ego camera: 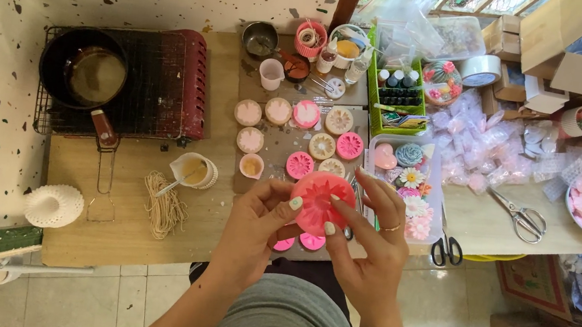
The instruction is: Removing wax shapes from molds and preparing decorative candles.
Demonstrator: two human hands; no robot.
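Both hands hold one round pink silicone flower mould [318,198] above the near edge of the wooden table [126,239]. My left hand [257,229] grips its left side with the thumb on the face. My right hand [371,236], with a ring on one finger, grips its right side. Under and beyond the mould lie several more round pink moulds [300,164], some filled with pale wax. Two small pink moulds [311,241] peek out below my hands.
A portable stove [168,82] with a dark pan [84,71] stands at the left. Near it are a small cup of wax [194,170], a bundle of wicks [163,207] and a white mould [54,205]. Right: a tray of flower candles [411,178], scissors [521,218], bottles, boxes.
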